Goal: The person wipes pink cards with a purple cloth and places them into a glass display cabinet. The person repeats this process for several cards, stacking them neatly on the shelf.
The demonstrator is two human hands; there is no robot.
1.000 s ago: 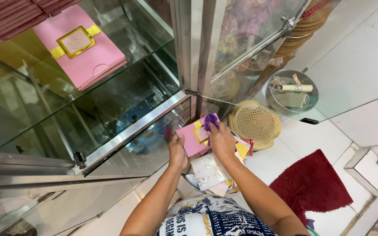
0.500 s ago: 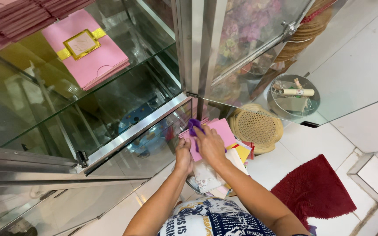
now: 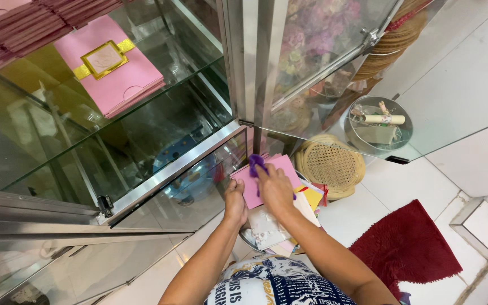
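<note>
Where the two forearms meet low in the frame, the left hand [image 3: 235,201] grips the lower left edge of a pink card [image 3: 275,172], fingers closed on it. The right hand [image 3: 275,188] lies on top of the same card, closed around a purple cloth [image 3: 255,163] that shows above the knuckles. The card sits just in front of the lower corner of a glass display case [image 3: 142,141], above a stack of papers [image 3: 266,229] in white, yellow and red that rests below both hands.

On the upper glass shelf [image 3: 193,68] lies a pile of pink cards [image 3: 114,70], the top one crossed by a yellow band with a square gold-framed panel. Dark red flat packs [image 3: 24,25] are stacked at the top left corner.

To the right of the hands, round woven trays [image 3: 330,165] are stacked on the white floor. Further right, a round metal bowl [image 3: 380,124] holds a rolled cream scroll [image 3: 384,119]; its other contents are unclear. A dark red mat [image 3: 408,248] lies on the tiles at lower right.
</note>
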